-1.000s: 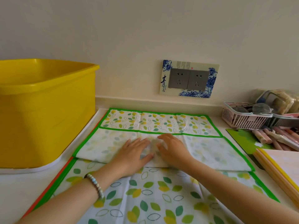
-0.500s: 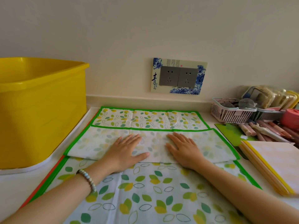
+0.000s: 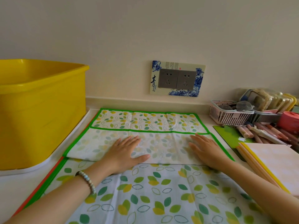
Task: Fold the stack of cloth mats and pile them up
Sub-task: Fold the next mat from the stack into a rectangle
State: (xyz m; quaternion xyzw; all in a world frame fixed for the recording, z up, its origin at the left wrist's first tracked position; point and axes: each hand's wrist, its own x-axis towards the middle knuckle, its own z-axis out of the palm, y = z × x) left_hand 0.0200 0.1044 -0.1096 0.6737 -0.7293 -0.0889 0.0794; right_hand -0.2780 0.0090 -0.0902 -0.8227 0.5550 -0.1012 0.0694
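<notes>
Top mat (image 3: 145,120) lies on the stack of mats (image 3: 145,199) on the worktop (image 3: 9,188), long axis running L–R across the person. Its near part is turned over away from the person, so the folded flap (image 3: 165,147) shows the pale reverse. The crease sits under the heels of both palms, and the flap's green free edge is just beyond the fingertips, w/ a printed strip left uncovered behind it. Left hand (image 3: 127,152) and right hand (image 3: 207,152) are both flat, palm down, fingers straight, pressing the flap and gripping nothing. They sit apart, one either side of the flap's middle. Looks like the smoothing step, fold 1 of this mat, task prob. early. The next fold turns on that L–R axis: each short end lies outward from its own hand, left end nearer the left, right end nearer the right. Yellow tub (image 3: 40,113) is close on the left, so there's less room there.
</notes>
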